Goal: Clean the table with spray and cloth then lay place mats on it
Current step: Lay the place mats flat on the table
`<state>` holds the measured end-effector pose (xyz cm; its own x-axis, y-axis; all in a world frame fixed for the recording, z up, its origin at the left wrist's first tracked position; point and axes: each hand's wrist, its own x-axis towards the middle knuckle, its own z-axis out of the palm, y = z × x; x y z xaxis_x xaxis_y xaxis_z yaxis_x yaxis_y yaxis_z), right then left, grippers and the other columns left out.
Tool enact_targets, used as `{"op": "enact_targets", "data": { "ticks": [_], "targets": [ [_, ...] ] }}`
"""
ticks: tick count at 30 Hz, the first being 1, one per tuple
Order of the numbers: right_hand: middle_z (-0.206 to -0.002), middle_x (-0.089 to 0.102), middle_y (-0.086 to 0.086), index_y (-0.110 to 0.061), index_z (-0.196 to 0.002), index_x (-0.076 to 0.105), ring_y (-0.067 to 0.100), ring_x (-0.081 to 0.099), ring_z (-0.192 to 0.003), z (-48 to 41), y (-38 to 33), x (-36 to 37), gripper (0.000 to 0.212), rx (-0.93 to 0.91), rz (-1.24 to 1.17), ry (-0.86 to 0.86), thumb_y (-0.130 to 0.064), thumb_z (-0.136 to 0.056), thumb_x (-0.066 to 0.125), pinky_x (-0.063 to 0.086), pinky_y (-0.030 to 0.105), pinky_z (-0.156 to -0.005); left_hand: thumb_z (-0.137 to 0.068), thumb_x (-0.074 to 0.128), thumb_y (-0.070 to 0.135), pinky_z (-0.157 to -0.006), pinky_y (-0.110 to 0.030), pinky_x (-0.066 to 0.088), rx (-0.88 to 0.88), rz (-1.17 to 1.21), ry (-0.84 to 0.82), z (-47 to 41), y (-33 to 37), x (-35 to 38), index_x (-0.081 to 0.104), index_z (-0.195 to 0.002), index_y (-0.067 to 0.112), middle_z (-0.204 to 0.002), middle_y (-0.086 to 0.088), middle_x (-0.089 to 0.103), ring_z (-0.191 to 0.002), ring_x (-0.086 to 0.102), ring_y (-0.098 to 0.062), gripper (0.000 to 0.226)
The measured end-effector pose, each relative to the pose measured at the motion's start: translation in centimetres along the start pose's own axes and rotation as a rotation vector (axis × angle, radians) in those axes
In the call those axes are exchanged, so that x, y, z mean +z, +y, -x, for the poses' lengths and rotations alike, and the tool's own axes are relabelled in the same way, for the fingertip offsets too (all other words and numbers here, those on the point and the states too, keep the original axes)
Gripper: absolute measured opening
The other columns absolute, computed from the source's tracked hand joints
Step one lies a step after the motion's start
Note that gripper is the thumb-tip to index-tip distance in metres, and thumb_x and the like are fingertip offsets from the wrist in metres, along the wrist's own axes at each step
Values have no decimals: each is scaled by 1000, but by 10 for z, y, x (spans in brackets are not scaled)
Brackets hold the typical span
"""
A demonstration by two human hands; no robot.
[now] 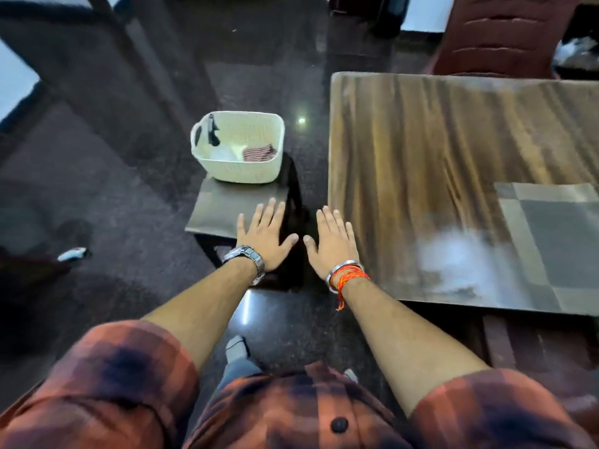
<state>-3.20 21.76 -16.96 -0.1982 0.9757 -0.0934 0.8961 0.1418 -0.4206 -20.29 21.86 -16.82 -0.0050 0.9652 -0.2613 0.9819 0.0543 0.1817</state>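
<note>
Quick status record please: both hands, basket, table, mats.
left hand: open, flat, holding nothing, above the near edge of the stool
right hand: open, flat, holding nothing, beside the left edge of the table
basket: on the stool, left of the table; holds a striped cloth and what looks like a spray bottle
mats: one place mat at the table's near right corner

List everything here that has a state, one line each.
Left hand: open, fingers straight, holding nothing, over the stool.
Right hand: open, fingers straight, holding nothing, beside the table.
Basket: upright on the stool, uncovered.
Striped cloth: lying inside the basket.
Place mat: flat on the table, near right part.
</note>
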Motion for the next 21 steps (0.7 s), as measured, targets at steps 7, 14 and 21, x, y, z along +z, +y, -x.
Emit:
{"op": "enact_targets", "data": {
  "ticks": [7, 14, 21],
  "targets": [
    [-161, 3, 2, -13, -151, 17, 26, 7, -147, -32, -90, 77, 64, 42, -68, -231, -33, -97, 44, 14, 39, -119, -91, 30, 67, -114, -57, -9, -113, 25, -239, 10, -140, 22, -8, -154, 30, -163, 5, -12, -150, -8, -21, 83],
    [-160, 11, 7, -7, -147, 25, 30, 17, -142, -59, -133, 127, 64, 144, -41, -288, -33, -94, 50, 19, 39, -117, -92, 34, 65, -115, -57, -5, -129, 26, -384, -23, -216, 32, -10, -154, 27, -164, 2, -12, -150, -5, -26, 85],
    [-158, 16, 10, -8, -144, 32, 37, 25, -138, -128, -128, 159, 61, 297, -93, -381, -33, -92, 53, 25, 40, -114, -88, 44, 63, -116, -56, 0, -273, 128, -445, -85, -246, 49, -9, -155, 26, -164, -5, -8, -150, 2, -29, 93]
  ]
}}
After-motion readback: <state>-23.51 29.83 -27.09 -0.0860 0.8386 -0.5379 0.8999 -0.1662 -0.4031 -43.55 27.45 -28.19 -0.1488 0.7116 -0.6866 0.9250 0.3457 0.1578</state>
